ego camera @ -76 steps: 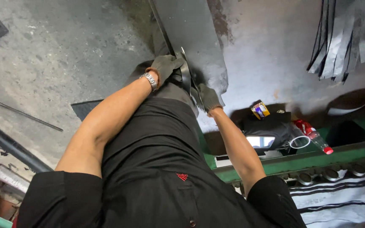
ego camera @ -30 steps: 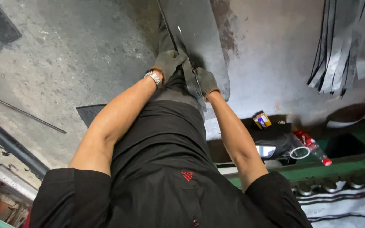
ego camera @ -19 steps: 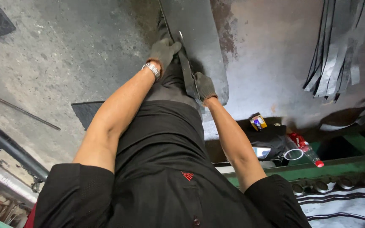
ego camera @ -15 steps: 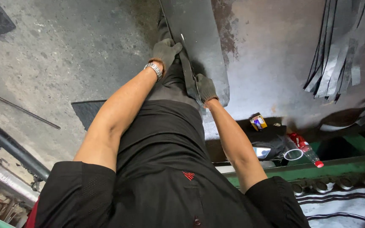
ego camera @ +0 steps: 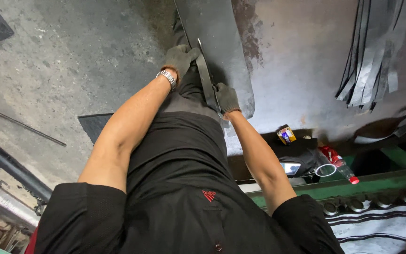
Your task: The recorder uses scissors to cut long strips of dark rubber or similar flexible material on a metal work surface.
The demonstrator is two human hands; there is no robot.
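The concrete floor (ego camera: 62, 61) fills the view, grey and stained, and everything hangs off the big dark sheet (ego camera: 222, 51) lying on it at top centre. The person stands at the sheet's near end, black shirt and dark trousers, both arms reaching down to it. A narrow dark strip (ego camera: 206, 82) runs along the sheet's left edge, partly split from it, and both gloved hands are on that strip. The left hand (ego camera: 179, 60) is curled around the strip's far part, thumb hooked over it, fingers closed, a metal watch (ego camera: 167, 79) at the wrist. The right hand (ego camera: 226, 98) grips the strip's near end in a closed fist, right at the sheet's near edge. Whether a tool sits in either fist, you cannot tell. Right of the sheet, well apart, a fan of cut strips (ego camera: 372, 56) lies spread on the floor. Below the sheet to the right, a green frame (ego camera: 353, 188) crosses the view, with a black bag (ego camera: 301, 153), a small yellow box (ego camera: 286, 135) and a clear bottle (ego camera: 341, 169) with a red cap beside it. Left of the sheet, well away, a thin rod (ego camera: 19, 123) lies on the floor.
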